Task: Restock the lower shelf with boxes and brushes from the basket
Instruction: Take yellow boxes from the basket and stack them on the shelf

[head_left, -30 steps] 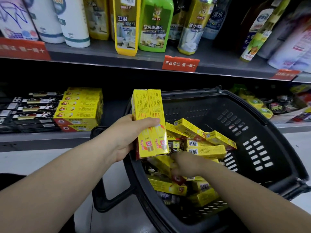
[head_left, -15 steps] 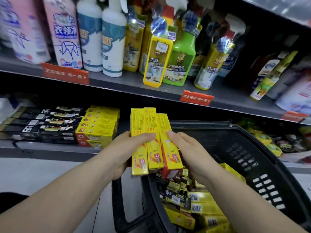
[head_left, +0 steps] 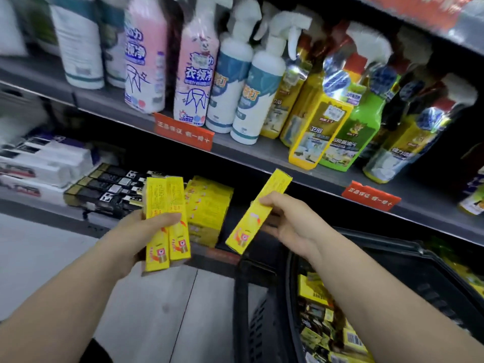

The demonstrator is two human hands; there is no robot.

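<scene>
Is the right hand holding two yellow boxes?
No, the right hand grips one yellow box; the left hand holds the yellow pair.

Spray bottles (head_left: 262, 100) crowd the upper shelf (head_left: 251, 154) behind red tags (head_left: 183, 131).

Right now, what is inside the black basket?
Yellow boxes and dark packs lie jumbled in the basket. The right forearm covers much of it, so the rest is hidden.

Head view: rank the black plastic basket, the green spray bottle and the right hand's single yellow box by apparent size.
1. black plastic basket, cut off by the frame
2. green spray bottle
3. single yellow box, though nearer the camera
</scene>
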